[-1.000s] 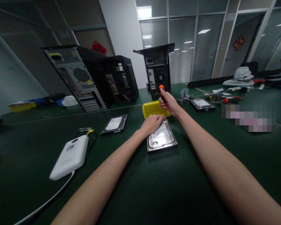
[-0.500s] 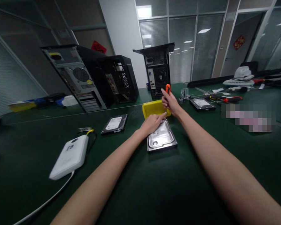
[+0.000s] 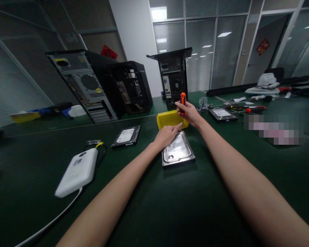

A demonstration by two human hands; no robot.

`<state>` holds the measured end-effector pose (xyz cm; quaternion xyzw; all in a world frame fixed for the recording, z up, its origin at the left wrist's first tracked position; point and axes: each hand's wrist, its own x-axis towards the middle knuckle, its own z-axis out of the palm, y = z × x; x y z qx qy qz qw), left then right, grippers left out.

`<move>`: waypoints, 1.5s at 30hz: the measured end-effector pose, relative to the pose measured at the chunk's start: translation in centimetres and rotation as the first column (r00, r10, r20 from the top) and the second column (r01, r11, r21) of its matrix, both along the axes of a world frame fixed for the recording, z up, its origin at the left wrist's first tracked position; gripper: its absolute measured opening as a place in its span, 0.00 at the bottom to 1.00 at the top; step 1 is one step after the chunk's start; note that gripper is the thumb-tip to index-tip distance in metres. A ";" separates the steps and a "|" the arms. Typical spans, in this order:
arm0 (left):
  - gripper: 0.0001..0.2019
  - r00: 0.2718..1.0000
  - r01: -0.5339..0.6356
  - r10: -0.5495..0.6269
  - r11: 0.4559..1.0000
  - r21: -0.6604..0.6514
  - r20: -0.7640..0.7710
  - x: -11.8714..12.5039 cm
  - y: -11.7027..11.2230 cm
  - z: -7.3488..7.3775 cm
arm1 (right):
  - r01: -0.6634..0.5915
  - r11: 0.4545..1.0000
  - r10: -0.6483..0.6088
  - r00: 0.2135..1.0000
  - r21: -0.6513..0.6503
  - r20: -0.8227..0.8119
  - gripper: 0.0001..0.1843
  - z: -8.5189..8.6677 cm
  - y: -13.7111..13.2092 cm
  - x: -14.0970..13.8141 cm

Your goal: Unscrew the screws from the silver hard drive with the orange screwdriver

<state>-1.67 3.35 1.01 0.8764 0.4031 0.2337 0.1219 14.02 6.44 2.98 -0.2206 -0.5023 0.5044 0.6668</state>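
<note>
On the tabletop in front of me lies a silver hard drive (image 3: 179, 149), label side up. My left hand (image 3: 167, 134) is closed over its far left part, with the index finger stretched along the far edge to the screwdriver's shaft. In my right hand (image 3: 189, 113) is a screwdriver (image 3: 182, 99) with an orange and black handle, held almost upright. Its thin shaft points down to the drive's far end; whether the tip sits in a screw is too small to tell. Right behind both hands stands a yellow plastic case (image 3: 167, 120).
Other hard drives lie to the left (image 3: 126, 136) and right (image 3: 222, 114). A white power bank (image 3: 78, 169) trails a cable at left. Computer towers (image 3: 92, 82) stand at the back, one of them (image 3: 173, 79) straight ahead. Red-handled pliers (image 3: 254, 109) lie at right.
My right hand has shifted its grip lower and around the screwdriver's handle, showing more of the handle and the shaft. The left hand and the drive have stayed in place.
</note>
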 end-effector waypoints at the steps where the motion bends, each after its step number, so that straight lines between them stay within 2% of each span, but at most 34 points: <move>1: 0.27 1.000 -0.008 0.008 1.000 0.000 -0.002 0.0 -0.1 0.0 | -0.007 1.000 0.007 1.000 0.001 0.001 0.20 0.0 0.0 0.0; 7: 0.26 0.999 -0.024 0.025 1.000 0.018 -0.020 0.0 -0.1 0.1 | -0.084 0.996 0.083 0.995 -0.004 -0.052 0.20 0.0 0.1 -0.1; 11: 0.28 0.999 -0.024 0.025 0.999 0.028 -0.022 -0.1 0.0 0.1 | -0.140 0.989 0.139 0.990 -0.038 -0.026 0.21 0.0 0.2 0.0; 18: 0.31 1.000 -0.007 0.008 0.999 0.035 -0.019 -0.1 0.3 -0.2 | -0.034 0.999 0.036 0.996 -0.021 0.079 0.20 -0.2 0.5 0.1; 25: 0.31 1.000 0.010 -0.009 0.999 0.044 -0.018 -0.1 0.4 -0.2 | -0.019 0.999 0.020 0.999 -0.028 0.046 0.23 0.0 0.0 0.1; 30: 0.31 1.000 0.013 -0.013 0.999 0.038 -0.007 0.0 0.0 0.0 | -0.120 0.993 0.119 0.992 0.019 0.030 0.19 0.0 -0.1 0.0; 38: 0.29 1.000 -0.015 0.015 1.000 0.014 0.004 0.1 -0.3 0.3 | -0.251 0.968 0.251 0.966 -0.018 0.065 0.18 0.0 -0.1 0.2; 45: 0.30 1.000 -0.024 0.024 1.000 0.007 0.007 0.1 -0.3 0.2 | -0.080 0.996 0.083 0.992 -0.043 0.097 0.20 -0.5 0.2 0.4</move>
